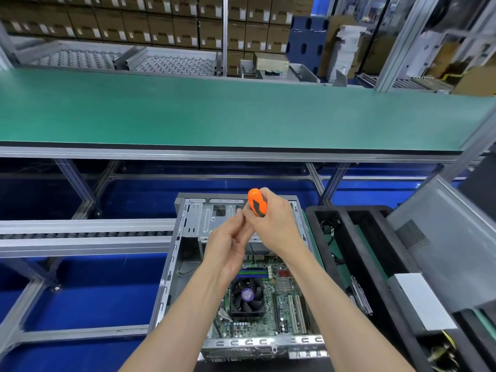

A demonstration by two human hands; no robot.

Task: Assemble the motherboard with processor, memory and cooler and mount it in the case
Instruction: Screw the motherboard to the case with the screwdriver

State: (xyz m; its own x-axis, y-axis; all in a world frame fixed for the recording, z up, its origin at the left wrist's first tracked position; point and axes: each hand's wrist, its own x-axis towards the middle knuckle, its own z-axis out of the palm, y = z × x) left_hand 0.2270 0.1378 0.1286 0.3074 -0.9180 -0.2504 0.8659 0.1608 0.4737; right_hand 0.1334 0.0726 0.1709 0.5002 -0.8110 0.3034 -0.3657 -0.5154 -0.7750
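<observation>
An open grey computer case (171, 253) lies flat below me with the green motherboard (284, 299) inside it. A black cooler fan (247, 294) with a purple label sits on the board, and memory sticks (253, 272) lie just beyond it. My right hand (271, 224) grips the orange and black handle of a screwdriver (257, 202) above the case's far end. My left hand (228, 245) is raised beside it, fingertips pinched near the screwdriver's shaft; what they hold is hidden.
A black foam tray (375, 264) with slots stands right of the case. A grey side panel (440, 237) leans at the far right. A long green bench top (214, 111) runs across beyond, with roller rails (80, 234) to the left and stacked cartons behind.
</observation>
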